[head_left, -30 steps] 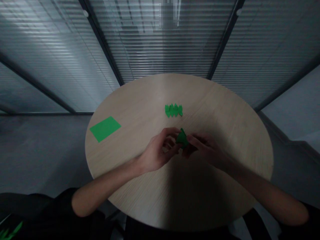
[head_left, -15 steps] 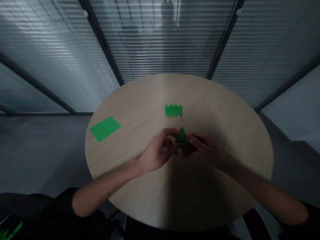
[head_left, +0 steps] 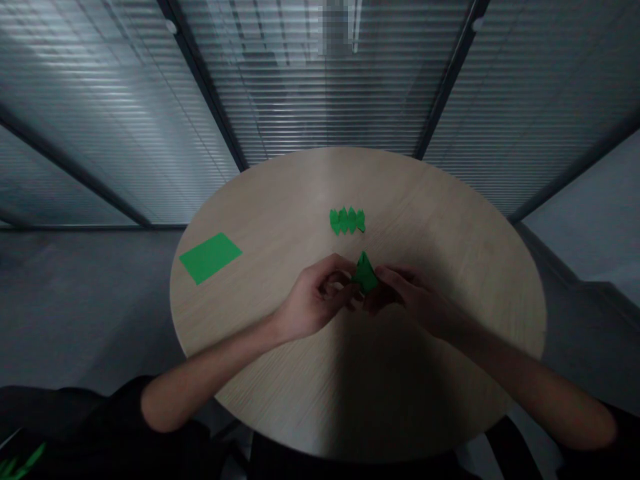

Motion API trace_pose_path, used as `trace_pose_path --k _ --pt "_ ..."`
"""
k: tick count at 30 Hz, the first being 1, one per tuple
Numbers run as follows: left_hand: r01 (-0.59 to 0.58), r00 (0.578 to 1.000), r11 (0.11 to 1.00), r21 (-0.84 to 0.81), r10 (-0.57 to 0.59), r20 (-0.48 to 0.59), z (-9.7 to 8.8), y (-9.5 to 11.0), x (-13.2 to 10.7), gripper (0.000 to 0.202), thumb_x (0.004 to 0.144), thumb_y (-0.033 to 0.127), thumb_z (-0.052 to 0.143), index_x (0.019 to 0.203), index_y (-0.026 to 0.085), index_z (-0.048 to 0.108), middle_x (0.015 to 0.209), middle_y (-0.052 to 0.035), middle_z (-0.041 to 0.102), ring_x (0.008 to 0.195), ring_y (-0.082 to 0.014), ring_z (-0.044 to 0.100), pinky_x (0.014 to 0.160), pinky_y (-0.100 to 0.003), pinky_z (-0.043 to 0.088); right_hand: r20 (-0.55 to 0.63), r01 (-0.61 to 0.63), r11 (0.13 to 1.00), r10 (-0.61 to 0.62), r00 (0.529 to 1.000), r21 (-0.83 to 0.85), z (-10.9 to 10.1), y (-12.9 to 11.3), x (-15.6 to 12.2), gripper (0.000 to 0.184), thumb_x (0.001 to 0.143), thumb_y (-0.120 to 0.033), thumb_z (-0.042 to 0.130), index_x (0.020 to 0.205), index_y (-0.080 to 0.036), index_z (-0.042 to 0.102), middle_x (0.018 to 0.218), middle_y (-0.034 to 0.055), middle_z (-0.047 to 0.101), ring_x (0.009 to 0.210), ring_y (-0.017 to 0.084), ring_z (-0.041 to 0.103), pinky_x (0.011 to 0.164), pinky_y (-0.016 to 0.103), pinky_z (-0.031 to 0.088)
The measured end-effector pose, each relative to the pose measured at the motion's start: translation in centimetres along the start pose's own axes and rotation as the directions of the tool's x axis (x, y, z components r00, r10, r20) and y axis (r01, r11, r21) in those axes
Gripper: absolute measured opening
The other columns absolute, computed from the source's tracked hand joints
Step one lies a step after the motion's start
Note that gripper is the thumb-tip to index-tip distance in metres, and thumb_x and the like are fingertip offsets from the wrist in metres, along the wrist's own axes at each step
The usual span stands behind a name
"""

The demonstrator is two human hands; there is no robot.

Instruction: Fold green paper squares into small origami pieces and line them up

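Pinching a small folded piece of green paper (head_left: 365, 275) between the left hand (head_left: 315, 298) and the right hand (head_left: 407, 297), over the near part of a round pale wood table (head_left: 440, 220), just below the middle of the frame. Paper roughly triangular, with its point toward the far side of the table and its lower part partly hidden by the hands. Left fingers (head_left: 340, 283) curled and close together, their tips against the paper's left side. Right fingers (head_left: 395, 280) also together, reaching in from the right and clamped on the paper's right side. Thumbs hidden behind the hands, so no telling how they sit. Only the paper and a narrow gap between the two hands.

Bare forearms running in from the lower corners, out of black sleeves (head_left: 110, 420). Directly beyond the hands, near the table's center, a pleated green paper strip (head_left: 347, 221) lying flat in a zigzag row of points, not touching either hand. Toward the left edge of the table, well apart from the hands, a flat rectangular green paper sheet (head_left: 211, 258) lying at a slant. In the lower left corner of the frame, a blurred green object (head_left: 20, 465), too unclear to name. Across the upper part of the frame, glass walls with slatted blinds (head_left: 325, 87) behind the table.
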State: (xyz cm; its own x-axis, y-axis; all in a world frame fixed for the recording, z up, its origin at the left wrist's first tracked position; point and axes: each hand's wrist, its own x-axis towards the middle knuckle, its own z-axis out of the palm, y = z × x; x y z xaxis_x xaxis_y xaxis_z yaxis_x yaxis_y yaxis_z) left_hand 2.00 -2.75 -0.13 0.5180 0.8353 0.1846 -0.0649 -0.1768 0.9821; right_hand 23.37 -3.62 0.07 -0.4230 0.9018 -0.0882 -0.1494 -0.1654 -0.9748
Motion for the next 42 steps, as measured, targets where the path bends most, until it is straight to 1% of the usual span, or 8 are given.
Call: trace_pose_path --k 2,5,10,15,20,30,37,42 --pt "-0.005 1.0 1.0 -0.009 0.005 -0.01 0.0 -0.1 0.1 0.014 0.096 0.023 0.068 0.104 0.014 0.061 0.085 -0.0044 0.07 0.066 -0.0119 0.071 0.06 -0.021 0.062 -0.001 0.001 1.0 -0.001 1.0 0.006 0.0 0.0 0.0 0.043 0.093 -0.059 0.07 0.089 -0.017 0.075 0.074 0.0036 0.077 0.066 0.016 0.076 0.065 0.028 0.064" --pt "-0.075 0.997 0.997 0.033 0.076 -0.022 -0.2 -0.3 0.1 0.006 0.095 0.018 0.066 0.098 0.014 0.062 0.088 -0.0044 0.068 0.069 -0.0116 0.072 0.06 -0.02 0.06 0.0 0.008 1.0 -0.008 1.0 -0.029 0.0 -0.2 -0.1 0.041 0.092 -0.057 0.073 0.091 -0.016 0.076 0.077 0.0046 0.079 0.066 0.016 0.076 0.065 0.027 0.064" --pt "-0.215 0.976 0.95 0.228 0.219 0.01 -0.4 -0.2 -0.1 0.01 0.09 0.006 0.065 0.094 0.015 0.067 0.101 -0.006 0.063 0.079 -0.0113 0.07 0.062 -0.019 0.059 -0.034 0.049 0.995 -0.053 0.998 -0.085 0.1 -0.1 0.0 0.043 0.091 -0.058 0.073 0.085 -0.016 0.075 0.074 0.0044 0.077 0.062 0.016 0.075 0.062 0.027 0.064" --pt "-0.276 0.96 0.923 0.268 0.276 0.039 -0.2 0.7 -0.2 0.013 0.09 0.011 0.066 0.101 0.014 0.07 0.107 -0.0102 0.064 0.088 -0.0166 0.071 0.067 -0.026 0.064 -0.082 0.133 0.979 -0.147 0.986 -0.155 0.4 0.1 0.0 0.042 0.094 -0.057 0.07 0.082 -0.016 0.073 0.069 0.003 0.075 0.059 0.015 0.074 0.058 0.026 0.064" --pt "-0.204 0.976 0.945 0.257 0.215 -0.015 -0.1 0.9 0.0 0.012 0.097 0.023 0.066 0.091 0.013 0.07 0.098 -0.0078 0.064 0.078 -0.0128 0.067 0.062 -0.022 0.059 -0.083 0.176 0.96 -0.198 0.977 -0.216 0.6 0.3 -0.1 0.041 0.096 -0.054 0.068 0.083 -0.016 0.074 0.068 0.0032 0.075 0.059 0.015 0.074 0.058 0.024 0.062" --pt "-0.106 0.989 0.964 0.245 0.127 -0.072 0.0 0.0 0.1 0.01 0.09 0.02 0.076 0.092 0.016 0.068 0.098 -0.0048 0.065 0.08 -0.0113 0.067 0.062 -0.018 0.057 -0.084 0.173 0.952 -0.2 0.976 -0.254 0.5 0.5 -0.2 0.041 0.097 -0.055 0.067 0.086 -0.016 0.074 0.072 0.0043 0.075 0.063 0.015 0.075 0.059 0.023 0.059" --pt "0.027 0.993 0.998 0.052 -0.02 -0.118 0.3 -0.1 0.2 0.023 0.087 0.025 0.08 0.097 0.015 0.062 0.089 -0.0024 0.069 0.063 -0.0111 0.071 0.052 -0.018 0.057 -0.072 0.165 0.952 -0.189 0.979 -0.259 0.5 0.4 -0.2 0.036 0.097 -0.05 0.067 0.091 -0.016 0.075 0.075 0.004 0.075 0.065 0.014 0.073 0.061 0.023 0.058" --pt "0.029 0.994 1.0 0.005 -0.028 -0.108 0.4 0.1 0.3 0.025 0.087 0.025 0.08 0.1 0.015 0.061 0.09 -0.0029 0.071 0.059 -0.0091 0.07 0.051 -0.016 0.058 -0.041 0.188 0.94 -0.208 0.977 -0.285 0.5 0.1 -0.3 0.027 0.097 -0.042 0.068 0.089 -0.017 0.074 0.075 0.0033 0.075 0.067 0.014 0.071 0.064 0.024 0.058"
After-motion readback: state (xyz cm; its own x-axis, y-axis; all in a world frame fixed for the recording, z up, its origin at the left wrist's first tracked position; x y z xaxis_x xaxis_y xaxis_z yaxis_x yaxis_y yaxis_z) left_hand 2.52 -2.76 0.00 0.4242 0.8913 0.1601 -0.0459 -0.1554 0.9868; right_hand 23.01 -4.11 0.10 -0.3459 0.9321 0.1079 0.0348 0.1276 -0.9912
